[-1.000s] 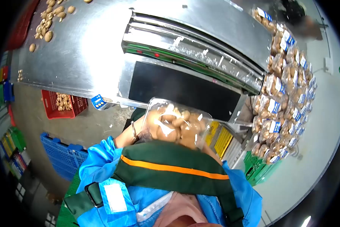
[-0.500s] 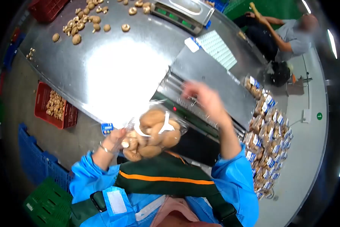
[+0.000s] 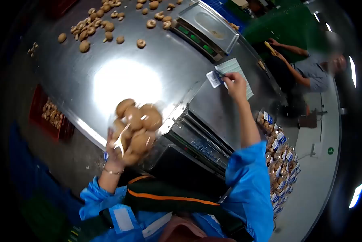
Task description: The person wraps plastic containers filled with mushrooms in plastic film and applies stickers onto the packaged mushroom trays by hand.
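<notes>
L hand point(image 3: 114, 161) has grip clamped on mushroom pack point(image 3: 136, 129), left of centre, by bench point(image 3: 68, 80) edge, prob bc loose contents need support. R hand point(image 3: 236, 85) has grip pinched on label point(image 3: 213, 79) edge, upper right of centre, prob to leave face uncovered; patterned sheet point(image 3: 234, 67) right beside.

A grey metal table point(image 3: 82, 76) spreads across the scene, glossy, with a broad white glare at its middle. Loose brown mushrooms point(image 3: 84, 46) lie on its far left part, crowded at the left and more scattered toward the scale, some with pale stems showing. Small pale bits point(image 3: 32, 49) lie by the left edge. A digital scale point(image 3: 207, 30) with green displays stands at the far side; just nearer lies a printed sheet point(image 3: 233, 65), flat.
</notes>
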`<state>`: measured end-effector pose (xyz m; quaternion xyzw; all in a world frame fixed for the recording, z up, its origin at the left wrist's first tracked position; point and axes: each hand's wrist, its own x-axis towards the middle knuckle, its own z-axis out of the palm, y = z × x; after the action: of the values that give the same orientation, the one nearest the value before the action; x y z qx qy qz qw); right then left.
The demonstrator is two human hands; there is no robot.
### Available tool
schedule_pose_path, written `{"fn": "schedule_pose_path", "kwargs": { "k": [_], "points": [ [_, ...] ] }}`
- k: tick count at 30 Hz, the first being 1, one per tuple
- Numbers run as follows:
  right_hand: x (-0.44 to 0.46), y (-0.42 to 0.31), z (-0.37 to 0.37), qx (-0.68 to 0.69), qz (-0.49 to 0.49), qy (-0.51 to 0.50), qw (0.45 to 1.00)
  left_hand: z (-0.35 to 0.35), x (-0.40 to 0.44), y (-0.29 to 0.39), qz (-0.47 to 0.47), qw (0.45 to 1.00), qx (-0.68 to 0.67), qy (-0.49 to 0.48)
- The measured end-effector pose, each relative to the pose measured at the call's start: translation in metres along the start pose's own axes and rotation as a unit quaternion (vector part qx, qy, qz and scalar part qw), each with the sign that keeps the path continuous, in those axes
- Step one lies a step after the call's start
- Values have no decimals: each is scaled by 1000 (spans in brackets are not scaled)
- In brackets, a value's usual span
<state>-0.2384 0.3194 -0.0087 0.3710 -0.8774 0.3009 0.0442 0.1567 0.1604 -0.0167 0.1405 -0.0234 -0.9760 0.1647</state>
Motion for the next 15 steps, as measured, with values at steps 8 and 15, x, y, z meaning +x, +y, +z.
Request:
{"fn": "schedule_pose_path", "kwargs": {
  "k": [8,15],
  "points": [
    [-119,-231,-151,427,-63,-235,871,30,8,-23,-129,987,2,-95],
    [-205,-207,-76,291,110,-94,946,42,-35,-77,-166,980,83,-76]
  ]
}}
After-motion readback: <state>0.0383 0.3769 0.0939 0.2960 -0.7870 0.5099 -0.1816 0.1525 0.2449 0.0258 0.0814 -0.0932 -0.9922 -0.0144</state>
